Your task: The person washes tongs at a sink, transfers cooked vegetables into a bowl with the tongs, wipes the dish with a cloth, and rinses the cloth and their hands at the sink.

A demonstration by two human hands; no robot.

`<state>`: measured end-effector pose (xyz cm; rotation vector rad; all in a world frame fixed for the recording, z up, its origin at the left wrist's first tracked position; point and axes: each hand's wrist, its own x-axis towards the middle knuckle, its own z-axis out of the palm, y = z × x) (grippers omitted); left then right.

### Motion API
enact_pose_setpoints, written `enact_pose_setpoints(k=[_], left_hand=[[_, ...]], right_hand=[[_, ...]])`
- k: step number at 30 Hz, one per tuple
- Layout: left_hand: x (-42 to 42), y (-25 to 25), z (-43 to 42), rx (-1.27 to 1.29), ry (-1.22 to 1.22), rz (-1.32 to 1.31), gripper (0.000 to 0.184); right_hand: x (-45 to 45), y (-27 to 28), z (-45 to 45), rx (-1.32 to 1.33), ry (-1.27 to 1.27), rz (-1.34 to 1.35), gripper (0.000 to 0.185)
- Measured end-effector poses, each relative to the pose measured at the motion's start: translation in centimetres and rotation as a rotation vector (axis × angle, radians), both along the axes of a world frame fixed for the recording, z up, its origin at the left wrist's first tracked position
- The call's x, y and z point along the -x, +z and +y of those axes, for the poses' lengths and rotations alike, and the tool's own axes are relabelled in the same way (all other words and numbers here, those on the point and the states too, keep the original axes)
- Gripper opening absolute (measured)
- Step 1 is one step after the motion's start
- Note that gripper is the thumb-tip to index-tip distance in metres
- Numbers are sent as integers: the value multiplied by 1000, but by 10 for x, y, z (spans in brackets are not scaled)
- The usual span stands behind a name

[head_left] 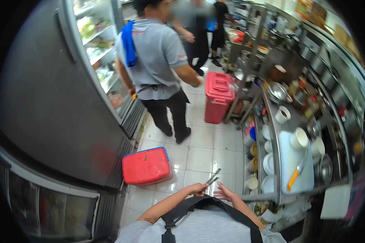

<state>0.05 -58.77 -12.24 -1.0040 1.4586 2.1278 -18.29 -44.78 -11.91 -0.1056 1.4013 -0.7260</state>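
Tiled floor (199, 157), two red containers (219, 106) (146, 167); left fingers (201, 187) clamped on one dark tool (214, 175), right fingers (222, 187) apart.

Floor (199, 158) gap ctr, box (146, 167) L, bench (275, 139) R

Metal counter (271, 107), cutting board (288, 153), white cup (282, 115)

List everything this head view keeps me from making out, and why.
Dark utensil, head view: near end hidden by the left hand.
Red lidded bin, head view: contents hidden by its lid.
Yellow thing, head view: too small to name.
Person in black at the back, head view: head cut off by the top edge.
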Motion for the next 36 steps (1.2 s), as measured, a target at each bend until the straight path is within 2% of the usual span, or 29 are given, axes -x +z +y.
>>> enact_pose_setpoints(k=[1, 4, 5, 7, 8, 10, 12, 14, 15, 17, 19, 20, 24, 26, 27, 29, 31, 35, 36], left_hand=[[14, -10, -5, 10, -85, 73, 55], [19, 77, -26, 153, -68, 217, 61], [21, 17, -43, 224, -156, 158, 66], [4, 54, -56, 49, 78, 35, 67], [-3, 47, -69, -23, 64, 12, 64], [-23, 2, -73, 74, 289, -86, 56], [-69, -90, -69, 281, 459, -88, 45], [-128, -110, -56, 846, 166, -278, 30], [-145, -79, -47, 828, 23, -506, 19], [-201, -81, -30, 790, 59, -562, 14], [-248, -79, -12, 760, 198, -619, 15], [-268, -79, 0, 785, 299, -642, 15], [-328, -97, 46, 859, 363, -774, 26], [-357, -115, 57, 901, 169, -745, 28], [-366, -113, 59, 913, 163, -728, 28], [-381, -112, 49, 941, 147, -686, 27], [-389, -103, 28, 889, 287, -666, 24], [-388, -72, -18, 684, 576, -634, 23], [-388, -72, -28, 728, 575, -615, 25]], right_hand=[[-7, 11, -29, 48, -5, -129, 88], [-13, -3, -98, 206, -18, -185, 68], [-13, -2, -110, 203, 4, -206, 62], [-7, 14, -136, 200, 40, -243, 49], [-2, 9, -144, 199, 28, -223, 47], [14, 19, -150, 153, 204, 69, 46], [27, 26, -145, 155, 335, 354, 47], [51, -3, -121, 122, 472, 549, 45], [67, -32, -106, 68, 566, 603, 43], [89, -58, -72, -161, 698, 647, 48], [92, -38, -50, -198, 941, 626, 46], [84, -37, -53, -172, 995, 648, 45], [33, -20, -80, -70, 1169, 732, 43], [5, -64, -103, 147, 1248, 843, 39], [-5, -116, -119, 337, 1277, 936, 39], [-58, -88, -168, 82, 973, 545, 28], [-110, -38, -205, 98, 909, 450, 22], [-175, 9, -247, 231, 975, 442, 30], [-180, 14, -253, 256, 983, 446, 31]])
